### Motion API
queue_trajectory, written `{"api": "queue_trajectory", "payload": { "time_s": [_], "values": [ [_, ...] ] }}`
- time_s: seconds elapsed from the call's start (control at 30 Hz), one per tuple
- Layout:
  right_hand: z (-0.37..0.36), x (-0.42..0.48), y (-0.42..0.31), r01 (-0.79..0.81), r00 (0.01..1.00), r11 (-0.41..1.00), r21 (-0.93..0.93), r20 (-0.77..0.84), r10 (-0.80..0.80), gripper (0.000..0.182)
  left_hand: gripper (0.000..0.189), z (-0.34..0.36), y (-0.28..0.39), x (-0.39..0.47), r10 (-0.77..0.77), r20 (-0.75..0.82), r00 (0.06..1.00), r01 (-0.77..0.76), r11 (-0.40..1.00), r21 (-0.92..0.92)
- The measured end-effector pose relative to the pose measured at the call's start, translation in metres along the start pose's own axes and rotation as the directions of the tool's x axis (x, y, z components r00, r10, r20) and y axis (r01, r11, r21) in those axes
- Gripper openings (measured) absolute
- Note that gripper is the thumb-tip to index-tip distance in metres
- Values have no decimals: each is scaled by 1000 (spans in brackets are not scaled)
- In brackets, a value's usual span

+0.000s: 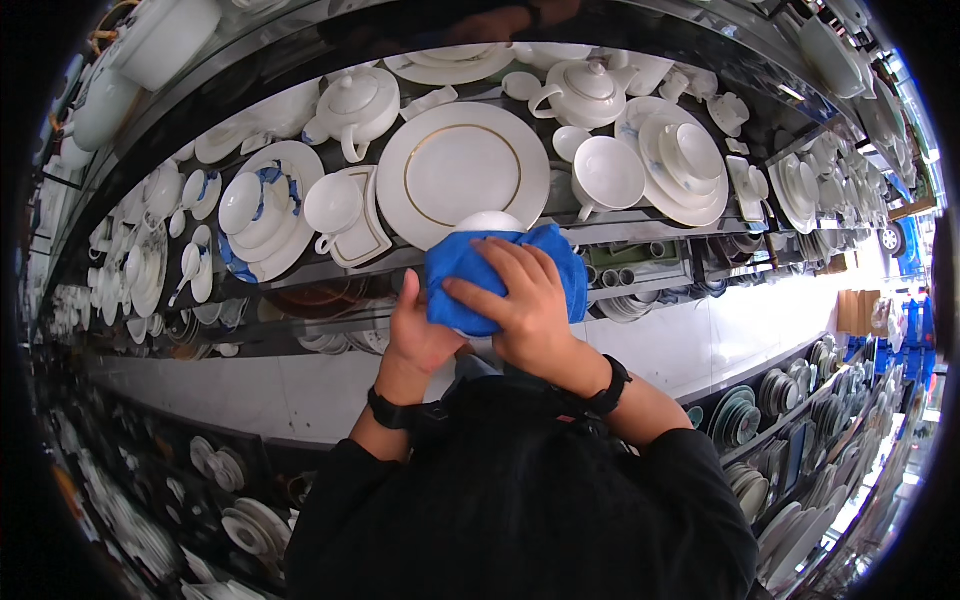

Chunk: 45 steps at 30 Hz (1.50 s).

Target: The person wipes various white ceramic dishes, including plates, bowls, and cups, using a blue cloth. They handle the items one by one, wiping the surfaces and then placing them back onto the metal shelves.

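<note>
A white ceramic dish (490,221), probably a bowl or plate, is mostly covered by a blue cloth (472,262); only its far rim and a sliver of the near edge show. My right hand (529,307) lies spread over the cloth and presses it against the dish. At the near left side my left hand (421,326) supports the dish, thumb raised and the other fingers hidden beneath. Just beyond my hands, a large white plate (465,169) with a gold ring rests on the shelf. To its left is a white cup (334,204) on an angular gold-lined saucer (362,225).
A larger white cup (608,174) and a stacked place setting (679,169) stand at the right. Two white teapots (358,97) (589,94) are farther back. The dark shelf edge (352,262) runs before me, above lower shelves of dishes. More plate racks (780,405) line the aisle behind.
</note>
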State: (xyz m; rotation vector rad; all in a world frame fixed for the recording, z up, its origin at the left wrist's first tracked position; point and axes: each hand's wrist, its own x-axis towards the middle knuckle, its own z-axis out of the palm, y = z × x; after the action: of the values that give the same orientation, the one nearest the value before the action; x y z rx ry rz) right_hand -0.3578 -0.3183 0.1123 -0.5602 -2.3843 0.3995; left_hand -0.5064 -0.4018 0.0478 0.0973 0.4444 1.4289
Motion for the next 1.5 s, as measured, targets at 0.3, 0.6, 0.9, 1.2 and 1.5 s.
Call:
{"api": "queue_trajectory", "payload": {
  "time_s": [0.3,0.6,0.9,1.2,1.5],
  "values": [
    [1,-39,8,220,974,975,8,43,-220,31,70,2,7,8,192,-53,980,-185,977,111],
    [23,-59,34,-225,836,794,565,-307,455,57,77,16,-11,3,310,95,946,-323,922,213],
    [-35,-54,42,-132,577,-328,935,342,742,66,64,47,8,3,-142,565,813,-582,-263,770],
    [-55,-74,50,-232,504,-203,951,296,812,65,45,83,10,24,-156,687,709,-594,-658,463],
    [-84,-73,88,-96,450,-111,989,142,882,66,61,72,-33,60,110,127,986,-168,635,754]
  ]
}}
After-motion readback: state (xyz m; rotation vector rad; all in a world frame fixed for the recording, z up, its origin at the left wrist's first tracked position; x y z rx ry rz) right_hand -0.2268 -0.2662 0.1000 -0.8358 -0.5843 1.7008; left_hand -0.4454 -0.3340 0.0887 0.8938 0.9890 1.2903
